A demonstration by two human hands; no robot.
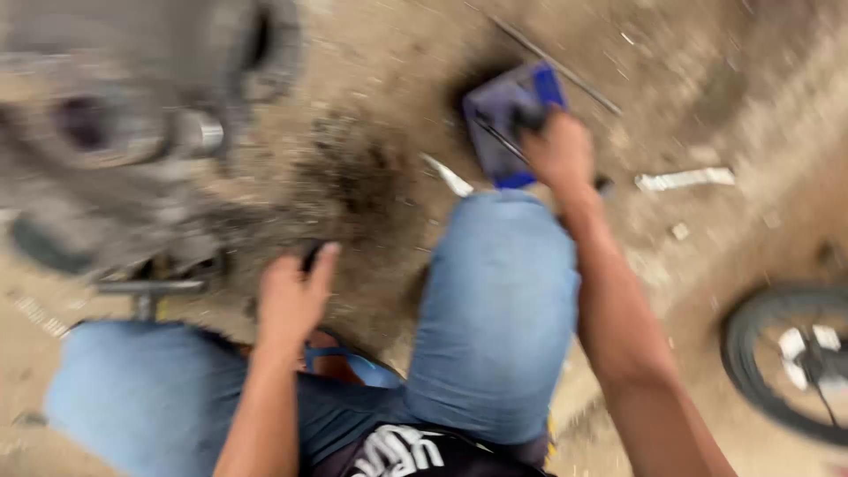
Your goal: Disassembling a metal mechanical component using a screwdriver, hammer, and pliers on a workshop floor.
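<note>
The person squats on a dirt floor, both knees in blue jeans, and the right hand is stretched out past the right knee toward twelve o'clock, landing on a blue-purple box or tray lying on the ground. The hand sits at the box's near right corner, about five o'clock from its middle, fingers curled down over something dark at the rim; the blur keeps me from telling whether it actually grips a tool there or only presses on the box. A thin dark rod lies on the ground just beyond the box, its long axis running from ten o'clock down to four o'clock, passing close to the box's far edge. The left hand hangs low between the knees, well apart from the box, which lies off at about one o'clock from it. Its fingers point up toward twelve and look loosely closed round a small dark object at the fingertips, though what that is I cannot make out. So the right hand is plainly the nearer one to the box. At ten o'clock looms a blurred grey engine or wheel hub, and a bicycle wheel shows at four o'clock.
</note>
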